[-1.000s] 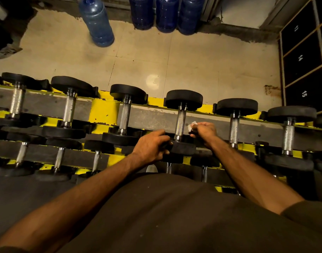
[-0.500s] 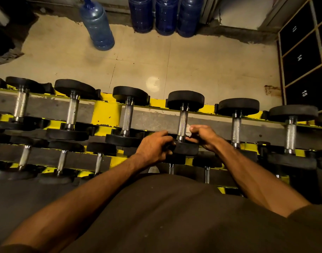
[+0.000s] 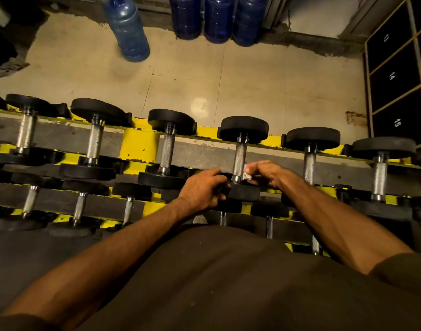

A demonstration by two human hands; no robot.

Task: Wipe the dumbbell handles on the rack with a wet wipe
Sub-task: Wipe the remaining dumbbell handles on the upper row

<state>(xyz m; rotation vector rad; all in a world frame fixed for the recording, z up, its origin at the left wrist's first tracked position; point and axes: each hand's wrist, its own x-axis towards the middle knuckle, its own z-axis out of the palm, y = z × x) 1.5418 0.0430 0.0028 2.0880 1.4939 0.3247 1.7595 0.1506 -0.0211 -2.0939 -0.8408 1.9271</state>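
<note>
A yellow and grey rack (image 3: 137, 149) holds a row of black dumbbells with knurled steel handles. My right hand (image 3: 268, 173) pinches a small white wet wipe (image 3: 247, 172) against the right side of one dumbbell handle (image 3: 239, 158), low near its front weight. My left hand (image 3: 202, 191) grips that dumbbell's near black head (image 3: 244, 192) from the left. Neighbouring handles stand at left (image 3: 166, 152) and right (image 3: 309, 163).
A lower tier with smaller dumbbells (image 3: 129, 206) runs beneath. Behind the rack lies a tiled floor (image 3: 228, 80) with several blue water jugs (image 3: 128, 29). Numbered black lockers (image 3: 396, 77) stand at the right. My dark shirt fills the bottom.
My right hand with the wipe has slid down the handle from mid-height to its lower end. My left hand has stayed on the dumbbell head.
</note>
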